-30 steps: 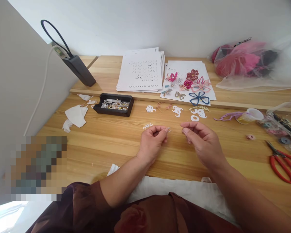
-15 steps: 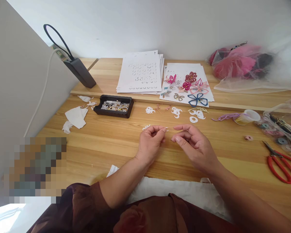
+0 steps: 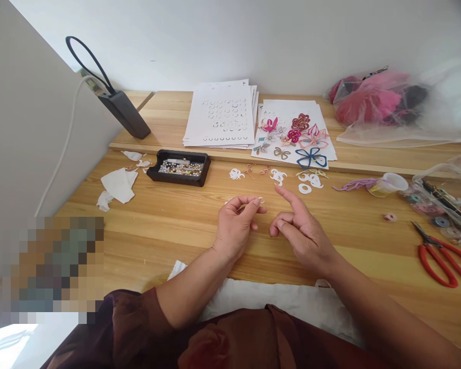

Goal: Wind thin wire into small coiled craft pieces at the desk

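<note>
My left hand is closed in a pinch, its thumb and index finger holding a small white crescent cutout whose tip shows past the fingertips. Just to the right, my right hand points its index finger up and forward. Its thumb lies near the curled middle finger, and I see nothing held there. Beyond the hands lie little piles of white crescent cutouts, more crescents and a white ring cutout. A few pieces behind my left hand are mostly hidden by it.
A black tray of beads sits at the left, beside white scraps. On the raised shelf are printed sheets, fabric flowers and a black device. Red-handled scissors, a plastic cup and clear bags are at right.
My right index finger has straightened and lifted, while the thumb has come in toward the curled fingers. My left hand keeps its pinch on the crescent. The whole view has shifted slightly.
</note>
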Demonstrator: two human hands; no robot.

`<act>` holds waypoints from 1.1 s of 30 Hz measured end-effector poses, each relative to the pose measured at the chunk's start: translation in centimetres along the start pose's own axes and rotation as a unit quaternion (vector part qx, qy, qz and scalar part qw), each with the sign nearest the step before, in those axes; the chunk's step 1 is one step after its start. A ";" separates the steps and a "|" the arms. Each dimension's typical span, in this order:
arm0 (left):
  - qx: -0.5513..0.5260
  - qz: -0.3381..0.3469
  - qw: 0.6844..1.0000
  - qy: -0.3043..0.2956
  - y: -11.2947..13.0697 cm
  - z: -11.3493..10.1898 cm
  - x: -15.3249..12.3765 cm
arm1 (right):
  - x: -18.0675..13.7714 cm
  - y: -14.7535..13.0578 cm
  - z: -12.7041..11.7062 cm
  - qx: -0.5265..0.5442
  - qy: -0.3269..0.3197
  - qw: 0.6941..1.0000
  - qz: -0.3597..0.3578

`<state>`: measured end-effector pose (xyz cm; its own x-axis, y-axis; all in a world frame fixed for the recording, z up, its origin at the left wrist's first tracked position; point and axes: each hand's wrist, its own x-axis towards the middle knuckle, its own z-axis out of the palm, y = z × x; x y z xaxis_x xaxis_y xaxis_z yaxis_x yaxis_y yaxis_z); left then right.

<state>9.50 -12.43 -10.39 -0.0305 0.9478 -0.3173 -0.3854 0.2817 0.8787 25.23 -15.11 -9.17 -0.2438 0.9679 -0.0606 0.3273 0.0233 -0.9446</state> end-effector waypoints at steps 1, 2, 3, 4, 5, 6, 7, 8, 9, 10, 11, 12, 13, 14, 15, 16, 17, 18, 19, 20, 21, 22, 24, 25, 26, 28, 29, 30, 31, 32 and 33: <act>-0.005 -0.005 1.000 -0.006 0.0 0.0 0.0 | 0.0 0.0 0.0 -0.008 -0.004 1.000 -0.003; -0.013 -0.011 1.000 -0.013 0.0 0.0 0.0 | 0.0 0.1 0.0 -0.017 -0.009 1.000 -0.005; -0.025 -0.018 0.999 -0.020 0.0 0.0 0.0 | 0.0 0.1 0.0 -0.027 -0.013 1.000 -0.009; -0.038 -0.027 0.999 -0.028 -0.1 0.0 -0.1 | 0.0 0.1 0.1 -0.036 -0.017 0.999 -0.013; -0.052 -0.036 0.997 -0.034 -0.1 0.0 -0.1 | 0.0 0.1 0.1 -0.045 -0.021 0.999 -0.015; -0.065 -0.043 0.996 -0.039 -0.1 0.0 -0.1 | 0.0 0.2 0.1 -0.052 -0.022 0.998 -0.018; -0.076 -0.048 0.995 -0.041 -0.1 0.1 -0.1 | 0.0 0.2 0.1 -0.057 -0.022 0.998 -0.020; -0.083 -0.050 0.994 -0.042 -0.1 0.1 -0.1 | 0.0 0.2 0.1 -0.062 -0.019 0.998 -0.022; -0.087 -0.052 0.994 -0.041 -0.1 0.1 -0.1 | 0.0 0.2 0.1 -0.065 -0.017 0.997 -0.022; -0.089 -0.052 0.994 -0.040 -0.1 0.2 -0.2 | 0.0 0.2 0.2 -0.067 -0.014 0.997 -0.022; -0.088 -0.052 0.994 -0.037 -0.1 0.2 -0.2 | 0.0 0.3 0.2 -0.069 -0.013 0.997 -0.020; -0.087 -0.050 0.994 -0.034 -0.1 0.2 -0.1 | 0.0 0.3 0.3 -0.068 -0.012 0.997 -0.015; -0.086 -0.048 0.995 -0.031 -0.2 0.2 -0.1 | 0.0 0.3 0.3 -0.064 -0.010 0.998 -0.008; -0.085 -0.045 0.995 -0.027 -0.2 0.2 -0.1 | 0.0 0.4 0.4 -0.055 -0.003 0.998 0.000; -0.085 -0.042 0.995 -0.024 -0.3 0.2 -0.1 | 0.1 0.5 0.5 -0.042 0.009 0.999 0.007; -0.085 -0.038 0.995 -0.020 -0.3 0.1 0.0 | 0.2 0.6 0.5 -0.026 0.026 0.999 0.013; -0.086 -0.034 0.996 -0.017 -0.3 0.1 0.0 | 0.2 0.7 0.6 -0.012 0.046 0.999 0.018; -0.085 -0.031 0.996 -0.014 -0.4 0.1 0.0 | 0.3 0.8 0.6 -0.003 0.066 0.998 0.021; -0.084 -0.029 0.996 -0.012 -0.4 0.1 0.1 | 0.4 0.9 0.6 -0.004 0.081 0.996 0.024; -0.081 -0.026 0.996 -0.010 -0.5 0.0 0.1 | 0.4 1.0 0.5 -0.013 0.089 0.996 0.025; -0.079 -0.024 0.997 -0.008 -0.5 0.0 0.1 | 0.5 1.0 0.5 -0.030 0.093 0.995 0.023; -0.078 -0.023 0.997 -0.007 -0.5 0.0 0.2 | 0.5 1.0 0.4 -0.048 0.095 0.994 0.018; -0.075 -0.022 0.997 -0.006 -0.6 0.0 0.2 | 0.4 0.8 0.2 -0.082 0.100 0.992 -0.005; -0.074 -0.022 0.997 -0.005 -0.6 0.0 0.3 | 0.4 0.7 0.2 -0.095 0.105 0.990 -0.019; -0.071 -0.025 0.997 -0.005 -0.7 0.0 0.3 | 0.4 0.6 0.1 -0.108 0.113 0.987 -0.034; -0.056 -0.033 0.998 -0.008 -0.7 -0.1 0.3 | 0.3 0.4 0.1 -0.136 0.130 0.980 -0.061; -0.045 -0.036 0.998 -0.013 -0.7 -0.1 0.3 | 0.3 0.3 0.1 -0.150 0.137 0.976 -0.075; -0.033 -0.039 0.998 -0.019 -0.8 -0.1 0.3 | 0.3 0.2 0.0 -0.162 0.142 0.973 -0.089; -0.021 -0.040 0.999 -0.026 -0.8 -0.1 0.3 | 0.3 0.1 0.0 -0.172 0.145 0.969 -0.103; -0.011 -0.040 0.999 -0.032 -0.8 -0.2 0.2 | 0.3 0.1 0.0 -0.179 0.145 0.966 -0.116; -0.002 -0.039 0.999 -0.037 -0.8 -0.2 0.2 | 0.3 0.0 0.0 -0.185 0.145 0.964 -0.127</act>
<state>9.61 -12.45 -11.21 0.0673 0.9313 -0.3579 -0.3886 0.3549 0.8503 25.20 -14.84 -9.21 -0.1119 0.9470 0.3012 0.6062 0.3053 -0.7344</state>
